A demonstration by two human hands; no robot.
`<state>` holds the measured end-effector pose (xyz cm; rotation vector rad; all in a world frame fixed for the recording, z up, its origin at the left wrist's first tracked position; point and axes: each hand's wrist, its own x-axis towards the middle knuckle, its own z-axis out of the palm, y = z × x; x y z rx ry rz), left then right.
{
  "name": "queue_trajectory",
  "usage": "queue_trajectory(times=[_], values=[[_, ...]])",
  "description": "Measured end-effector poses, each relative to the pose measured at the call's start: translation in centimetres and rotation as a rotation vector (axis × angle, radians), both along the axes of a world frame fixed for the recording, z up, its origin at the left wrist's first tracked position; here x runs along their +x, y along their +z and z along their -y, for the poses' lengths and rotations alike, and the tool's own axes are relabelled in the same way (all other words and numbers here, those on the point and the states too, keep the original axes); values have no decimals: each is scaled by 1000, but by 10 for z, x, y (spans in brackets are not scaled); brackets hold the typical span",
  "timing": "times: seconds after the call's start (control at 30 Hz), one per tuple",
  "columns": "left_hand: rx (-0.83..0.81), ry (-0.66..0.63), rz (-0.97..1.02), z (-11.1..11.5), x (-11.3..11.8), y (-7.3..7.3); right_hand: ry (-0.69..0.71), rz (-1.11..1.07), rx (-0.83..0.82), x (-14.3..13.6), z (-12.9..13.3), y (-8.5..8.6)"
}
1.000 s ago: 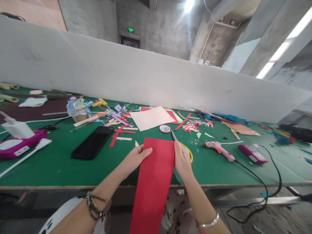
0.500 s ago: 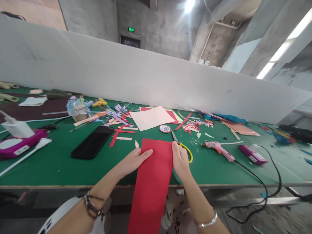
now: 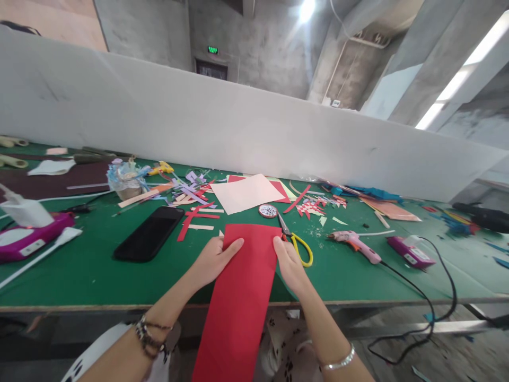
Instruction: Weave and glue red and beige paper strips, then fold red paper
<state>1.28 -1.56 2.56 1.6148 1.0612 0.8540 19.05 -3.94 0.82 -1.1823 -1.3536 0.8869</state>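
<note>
A long strip of red paper [image 3: 240, 297] hangs over the table's front edge toward my lap. My left hand [image 3: 217, 260] pinches its left edge near the top, thumb on the upper face. On the opposite edge, my right hand [image 3: 289, 262] holds the paper with its thumb in front; the other fingers are behind it. Yellow-handled scissors [image 3: 303, 249] lie just beyond my right hand, their blades pointing away. A small round tin or lid [image 3: 268, 211] with a speckled pattern is beside the blade tips.
A black phone [image 3: 150, 233] lies left of the paper. Pale and red sheets [image 3: 248, 193] and cut strips [image 3: 194, 217] are scattered behind. To the right are a pink glue gun [image 3: 356, 246] and a purple power strip [image 3: 411, 252] with a trailing black cable.
Both hands have shifted slightly left with the red paper, and its lower end swings left. My right hand has slid down a little from the top corner, showing more of the scissors.
</note>
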Motion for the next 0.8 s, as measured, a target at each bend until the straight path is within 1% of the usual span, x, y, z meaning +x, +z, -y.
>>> queue_trajectory(times=[0.13, 0.23, 0.33, 0.4, 0.47, 0.53, 0.6, 0.7, 0.8], values=[[22, -3, 13, -2, -2, 1, 37, 36, 4, 2, -1, -3], [-11, 22, -14, -2, -2, 0, 19, 84, 28, 0, -3, -3], [-90, 34, 3, -3, -2, -1, -34, 172, 90, -2, -4, -1], [-164, -3, 42, -3, -2, 0, -92, 236, 121, -2, -5, 0], [-213, -47, 26, -2, -1, 0, -168, 274, 142, 0, -5, 1], [-214, -58, -48, -1, 1, 1, -226, 274, 157, 2, -7, 0], [-187, -34, -100, 1, 3, 1, -242, 261, 159, 4, -8, -1], [-140, 4, -80, 5, 8, 1, -231, 219, 122, 5, -9, -4], [-102, 2, -41, 7, 11, 2, -182, 116, 57, 6, -9, -6]])
